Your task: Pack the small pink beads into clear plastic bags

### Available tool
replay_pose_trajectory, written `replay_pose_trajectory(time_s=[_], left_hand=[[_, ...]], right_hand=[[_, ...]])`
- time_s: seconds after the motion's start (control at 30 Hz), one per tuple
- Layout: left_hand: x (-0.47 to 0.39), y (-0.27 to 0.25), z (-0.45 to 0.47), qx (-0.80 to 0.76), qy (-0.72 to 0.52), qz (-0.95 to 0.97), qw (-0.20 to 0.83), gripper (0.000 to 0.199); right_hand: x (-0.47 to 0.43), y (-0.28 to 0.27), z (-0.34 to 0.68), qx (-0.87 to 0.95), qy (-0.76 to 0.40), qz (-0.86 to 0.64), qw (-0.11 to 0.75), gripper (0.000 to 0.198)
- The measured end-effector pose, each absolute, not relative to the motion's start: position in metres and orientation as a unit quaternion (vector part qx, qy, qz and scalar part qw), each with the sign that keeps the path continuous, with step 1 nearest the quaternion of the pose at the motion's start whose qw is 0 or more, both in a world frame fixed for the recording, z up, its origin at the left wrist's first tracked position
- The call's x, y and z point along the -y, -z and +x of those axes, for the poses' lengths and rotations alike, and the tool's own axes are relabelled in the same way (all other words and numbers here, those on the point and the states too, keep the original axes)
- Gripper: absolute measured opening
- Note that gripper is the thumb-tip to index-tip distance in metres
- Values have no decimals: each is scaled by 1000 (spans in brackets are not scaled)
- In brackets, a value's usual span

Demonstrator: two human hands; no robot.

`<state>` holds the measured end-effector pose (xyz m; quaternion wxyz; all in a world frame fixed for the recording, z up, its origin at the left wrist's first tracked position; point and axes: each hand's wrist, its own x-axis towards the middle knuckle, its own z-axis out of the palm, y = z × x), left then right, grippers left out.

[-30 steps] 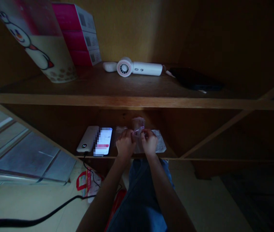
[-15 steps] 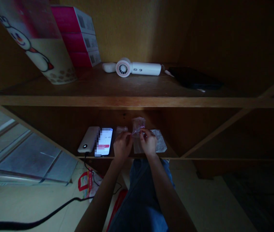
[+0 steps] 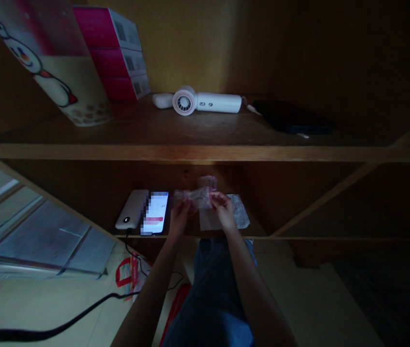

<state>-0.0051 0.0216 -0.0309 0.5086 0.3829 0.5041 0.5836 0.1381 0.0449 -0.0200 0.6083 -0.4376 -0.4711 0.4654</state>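
Observation:
A small clear plastic bag [image 3: 200, 197] is stretched between my two hands over the lower shelf. My right hand [image 3: 224, 208] pinches its right end between thumb and fingertips. The fingers of my left hand [image 3: 179, 216] are closed at the bag's left end, partly hidden in shadow. Just behind lies more clear plastic packaging [image 3: 208, 181] with a pinkish edge, and another clear piece [image 3: 180, 193] is beyond my left hand. Beneath and beside my right hand are a pale flat sheet [image 3: 207, 221] and a whitish packet [image 3: 240, 212].
Left of my hands lie a lit phone [image 3: 157, 214] and a pale power bank [image 3: 131, 212] with a black cable [image 3: 92, 308]. Above, the shelf edge [image 3: 190, 152] juts out; a drink cup [image 3: 56, 72], pink boxes [image 3: 118, 58], a handheld fan [image 3: 208, 102] and a dark flat object [image 3: 295, 118] stand there.
My hands have drawn slightly apart, the left moving a little left and down. The plastic bag, bunched between the fingertips before, is now spread wider between them.

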Motion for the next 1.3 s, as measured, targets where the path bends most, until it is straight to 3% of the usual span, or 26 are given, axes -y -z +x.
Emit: replay_pose_trajectory(time_s=[0.2,0.47,0.77,0.97,1.3], left_hand=[[-24,20,-4,-498,-598,398,486,33],[-28,15,-9,-483,-581,492,433,29],[-24,7,-5,-483,-576,520,405,36],[-11,-5,1,-473,-564,570,365,36],[-3,-21,5,-462,-547,646,263,32]], right_hand=[[-47,22,141,417,-439,-464,646,24],[-40,14,135,503,-426,-456,598,28],[-42,16,131,318,-607,-409,603,30],[-44,15,137,193,-749,-279,569,32],[-45,14,141,129,-820,-176,529,20]])
